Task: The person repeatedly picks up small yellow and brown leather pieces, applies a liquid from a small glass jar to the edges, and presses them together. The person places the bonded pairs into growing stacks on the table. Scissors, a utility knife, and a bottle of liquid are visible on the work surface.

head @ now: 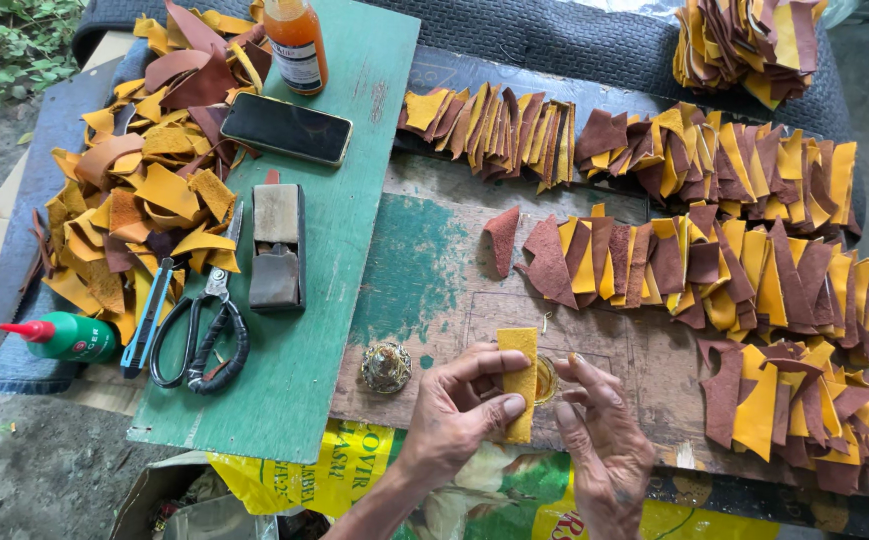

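My left hand [459,410] pinches a small yellow leather piece [520,372] upright over the near edge of the worn wooden board [424,280]. My right hand [604,440] hovers just right of it with fingers spread, one fingertip touching a small round glue container [546,380] partly hidden behind the piece. A small ornate metal lid [385,367] lies to the left of my hands.
Rows of overlapped brown and yellow leather pieces [694,265] cover the right side. A loose heap of scraps [144,190] lies at left. On the green board [339,240] are a phone [285,129], orange bottle [295,45], sharpening block [277,246], scissors [204,340], utility knife [149,315]; green glue bottle [62,336] nearby.
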